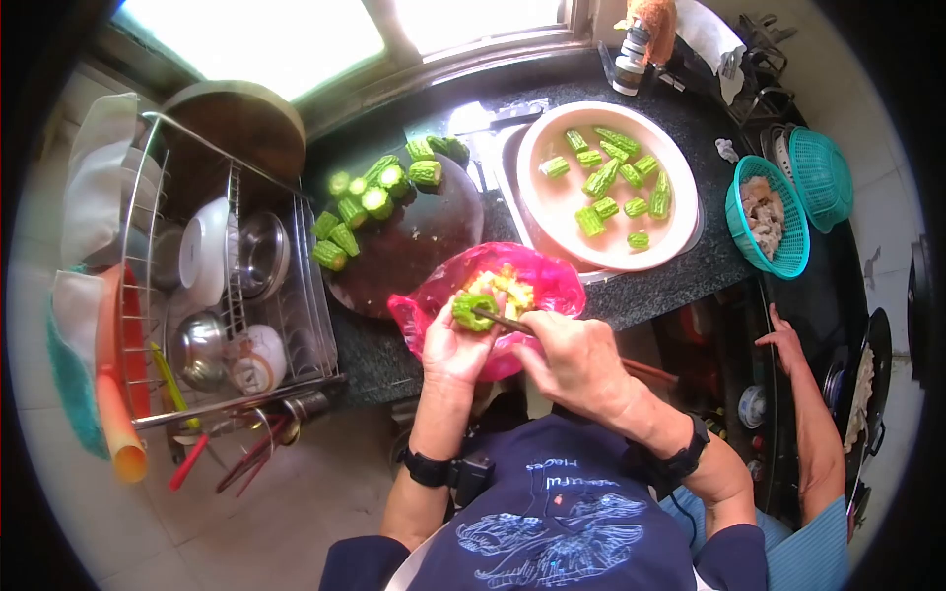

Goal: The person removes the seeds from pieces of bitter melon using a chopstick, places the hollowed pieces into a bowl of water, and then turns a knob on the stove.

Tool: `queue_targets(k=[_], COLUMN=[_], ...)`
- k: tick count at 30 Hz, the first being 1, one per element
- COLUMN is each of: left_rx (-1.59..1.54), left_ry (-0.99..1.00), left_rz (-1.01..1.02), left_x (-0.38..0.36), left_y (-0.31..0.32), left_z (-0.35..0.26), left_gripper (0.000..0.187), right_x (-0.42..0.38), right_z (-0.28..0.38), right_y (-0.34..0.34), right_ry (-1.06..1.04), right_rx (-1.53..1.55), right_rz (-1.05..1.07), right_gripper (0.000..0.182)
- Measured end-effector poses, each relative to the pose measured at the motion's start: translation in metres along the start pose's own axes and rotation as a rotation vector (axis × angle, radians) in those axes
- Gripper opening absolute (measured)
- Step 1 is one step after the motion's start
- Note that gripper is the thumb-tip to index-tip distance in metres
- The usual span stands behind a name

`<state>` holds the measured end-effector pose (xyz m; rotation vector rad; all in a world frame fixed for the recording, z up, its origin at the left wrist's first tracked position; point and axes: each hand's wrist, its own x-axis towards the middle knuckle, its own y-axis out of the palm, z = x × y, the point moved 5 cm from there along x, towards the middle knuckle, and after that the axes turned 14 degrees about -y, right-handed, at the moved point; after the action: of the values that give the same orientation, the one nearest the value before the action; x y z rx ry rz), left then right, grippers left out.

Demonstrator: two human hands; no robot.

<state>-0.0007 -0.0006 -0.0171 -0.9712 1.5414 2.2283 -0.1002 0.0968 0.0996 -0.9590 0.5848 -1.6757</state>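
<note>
My left hand (457, 347) is closed round a short, hollowed piece of bitter gourd (471, 311), its cut end facing right. My right hand (579, 364) grips a brown chopstick (509, 323), whose tip is at the gourd's opening; the far end sticks out behind my wrist. Both hands are over a pink plastic bag (552, 281) holding pale yellow pulp (514, 288). More cut gourd pieces (376, 202) lie along the far left edge of a round dark board (434, 236). Several ridged green pieces (603, 179) sit in a white basin (680, 222).
At left stands a wire dish rack (236, 197) with bowls and utensils. A turquoise basket (800, 258) of pale pieces is on the right counter (670, 286). Another person's arm (814, 433) reaches in at the right. A window (266, 39) is behind the counter.
</note>
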Motion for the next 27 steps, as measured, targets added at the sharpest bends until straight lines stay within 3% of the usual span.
queue_targets(k=[1, 3, 6, 9, 10, 11, 12, 14, 15, 17, 18, 19, 21, 23, 25, 27], left_rx=[0.008, 0.219, 0.371, 0.620, 0.658, 0.697, 0.689, 0.735, 0.725, 1.083, 1.119, 1.107, 1.591, 1.564, 1.485, 1.473], left_ry=[-0.001, 0.035, 0.169, 0.273, 0.326, 0.376, 0.380, 0.380, 0.386, 0.465, 0.457, 0.469, 0.971, 0.981, 0.650, 0.620], left_rz=[0.005, 0.112, 0.109, 0.021, -0.024, -0.067, -0.063, -0.124, -0.122, -0.075, -0.008, -0.006, -0.107, -0.010, -0.156, -0.128], left_x=[0.002, 0.007, 0.012, 0.000, -0.001, -0.001, -0.005, -0.014, -0.015, -0.017, -0.018, -0.017, -0.028, -0.033, -0.034, -0.032], left_y=[0.000, 0.003, 0.005, 0.010, 0.006, 0.004, 0.006, 0.010, 0.009, 0.017, 0.019, 0.018, 0.033, 0.040, 0.041, 0.044], left_z=[0.002, 0.005, 0.011, 0.009, 0.006, 0.002, 0.001, -0.003, -0.005, -0.007, -0.006, -0.008, -0.011, -0.008, -0.002, -0.005], left_gripper=[0.034, 0.035, 0.024, 0.030, 0.029, 0.029, 0.029, 0.030, 0.030, 0.032, 0.034, 0.034, 0.029, 0.027, 0.024, 0.021], right_x=[0.002, 0.005, 0.007, 0.006, 0.008, -0.002, -0.007, -0.015, -0.017, -0.023, -0.025, -0.027, -0.026, -0.024, -0.021, -0.014], right_z=[0.001, -0.003, -0.036, -0.058, -0.058, -0.060, -0.065, -0.077, -0.079, -0.075, -0.076, -0.076, -0.075, -0.074, -0.075, -0.070], right_y=[-0.002, 0.006, 0.034, 0.045, 0.041, 0.031, 0.031, 0.036, 0.035, 0.040, 0.043, 0.045, 0.046, 0.048, 0.047, 0.040], right_ry=[-0.023, 0.051, 0.290, 0.390, 0.429, 0.684, 0.722, 0.756, 0.755, 0.845, 0.828, 0.827, 0.818, 0.823, 0.744, 0.655], right_rx=[0.129, 0.176, 0.438, 1.005, 1.128, 1.211, 1.331, 1.575, 1.570, 1.800, 1.862, 1.854, 1.812, 1.766, 1.648, 1.523], right_rz=[-0.117, -0.131, -0.169, -0.305, -0.287, -0.127, -0.129, -0.092, -0.079, -0.054, -0.047, -0.030, -0.050, -0.034, -0.071, -0.034], right_gripper=[0.021, 0.026, 0.023, 0.019, 0.019, 0.015, 0.011, 0.020, 0.020, 0.015, 0.012, 0.012, 0.012, 0.014, 0.010, 0.010])
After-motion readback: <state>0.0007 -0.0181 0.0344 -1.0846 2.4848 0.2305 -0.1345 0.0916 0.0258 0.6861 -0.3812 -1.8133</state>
